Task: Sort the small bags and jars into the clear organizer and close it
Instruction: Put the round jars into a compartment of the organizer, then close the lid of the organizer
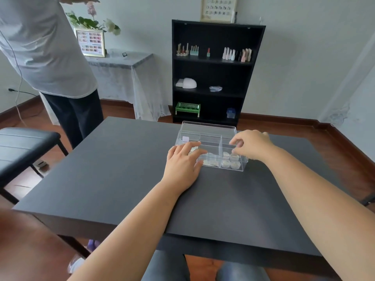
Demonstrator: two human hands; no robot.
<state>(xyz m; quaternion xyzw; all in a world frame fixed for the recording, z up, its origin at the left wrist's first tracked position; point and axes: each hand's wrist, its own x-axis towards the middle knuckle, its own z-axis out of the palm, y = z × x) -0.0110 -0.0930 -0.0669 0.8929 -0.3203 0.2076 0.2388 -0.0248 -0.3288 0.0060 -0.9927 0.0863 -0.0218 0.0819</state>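
**Both hands at clear organizer on dark table**

In a pale-walled room with a black bookshelf (217,72) against the far wall, a dark table (121,179) holds a clear organizer (211,148) near its far side. The left hand (182,165) lies flat with fingers spread and gripping nothing, its fingertips over the organizer's near-left corner and its heel on the tabletop. The right hand (251,145) is loosely curled at the organizer's right end, thumb and fingers pinched at the top edge of the clear plastic; whether they actually grip it cannot be told. Small round jars (230,160) sit in the near-right compartment, small bags (212,161) just left of them. Another person (46,57) stands beyond the table's left side.
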